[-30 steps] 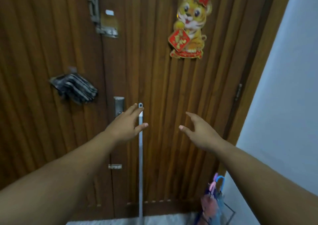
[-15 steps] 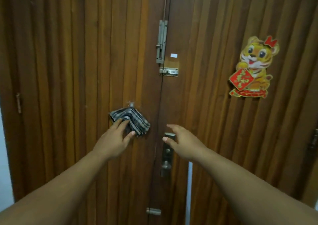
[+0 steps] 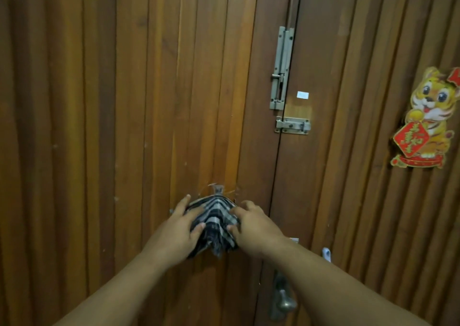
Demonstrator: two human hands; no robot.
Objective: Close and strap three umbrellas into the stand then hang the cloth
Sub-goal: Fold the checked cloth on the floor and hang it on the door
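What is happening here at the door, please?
A person stands close to a wooden door and has both hands on a striped cloth that hangs from a small hook on it. The left hand lies on the cloth's left side and the right hand on its right side, with the fingers curled onto the fabric. No umbrellas or stand are in view. A tiger sticker and metal bolts are on the door to the right.
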